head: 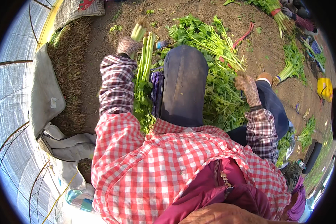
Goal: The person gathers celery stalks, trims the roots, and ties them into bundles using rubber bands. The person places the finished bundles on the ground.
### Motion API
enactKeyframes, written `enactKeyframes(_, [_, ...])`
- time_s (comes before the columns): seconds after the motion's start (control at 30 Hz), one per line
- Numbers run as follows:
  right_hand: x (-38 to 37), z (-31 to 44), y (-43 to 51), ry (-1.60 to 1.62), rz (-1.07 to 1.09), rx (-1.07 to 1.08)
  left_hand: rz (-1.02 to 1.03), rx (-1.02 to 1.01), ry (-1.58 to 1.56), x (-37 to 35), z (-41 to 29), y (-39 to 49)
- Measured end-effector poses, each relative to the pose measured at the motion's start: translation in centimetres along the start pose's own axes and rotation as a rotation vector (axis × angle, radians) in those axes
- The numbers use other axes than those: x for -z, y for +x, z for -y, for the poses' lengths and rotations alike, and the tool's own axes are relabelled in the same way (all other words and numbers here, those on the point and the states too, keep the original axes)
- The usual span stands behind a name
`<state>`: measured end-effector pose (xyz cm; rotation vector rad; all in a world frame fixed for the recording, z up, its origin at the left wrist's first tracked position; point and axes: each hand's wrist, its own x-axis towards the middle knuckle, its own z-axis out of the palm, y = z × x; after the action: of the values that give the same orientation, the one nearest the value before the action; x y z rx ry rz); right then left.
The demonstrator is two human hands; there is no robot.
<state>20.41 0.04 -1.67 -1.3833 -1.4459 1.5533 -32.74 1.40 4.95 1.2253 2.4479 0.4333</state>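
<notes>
My left hand [128,46], in a leopard-print glove, grips a celery plant [138,31] just below its root end, roots pointing away from me. Close beside it, more celery stalks [146,57] lie with their leaves toward my body. My right hand [247,86], in a matching glove, is at the cut or root ends of a loose pile of celery [212,44]. Whether its fingers hold a stalk is unclear. Between my hands rises my bent knee [184,84] in dark trousers. Purple ties [157,92] hang just left of the knee.
A red strap [244,35] lies on the soil beyond the pile. Tied celery bundles [289,65] and a yellow container [324,89] are at the right. A co-worker's gloved hand [287,12] touches a red-tied bundle [277,14]. Plastic greenhouse sheeting [14,84] borders the left.
</notes>
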Motion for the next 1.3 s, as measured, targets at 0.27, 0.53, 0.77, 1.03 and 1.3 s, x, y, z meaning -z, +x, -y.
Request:
enactKeyframes(0.27, [-3.9,2.6,-3.7,0.068,0.043,0.012,0.030,0.033,-0.050,-3.9,4.6,2.7])
enactKeyframes(0.53, [-4.8,2.7,-4.1,-0.257,0.120,0.077,0.056,-0.015,0.134,-1.6,0.8,-1.7])
enactKeyframes(0.77, [-5.3,3.8,-4.6,-0.485,0.155,0.005,-0.126,0.091,-0.137,-8.0,2.4,-1.0])
enactKeyframes(1.03, [-4.2,5.5,-2.8,-0.039,-0.048,0.156,-0.058,-0.125,-0.461,-2.6,-2.0,-6.6])
enactKeyframes(1.3, [-3.7,13.4,-2.5,-0.368,-0.351,0.982,-0.087,-0.652,-0.067,-0.5,-14.5,-18.7])
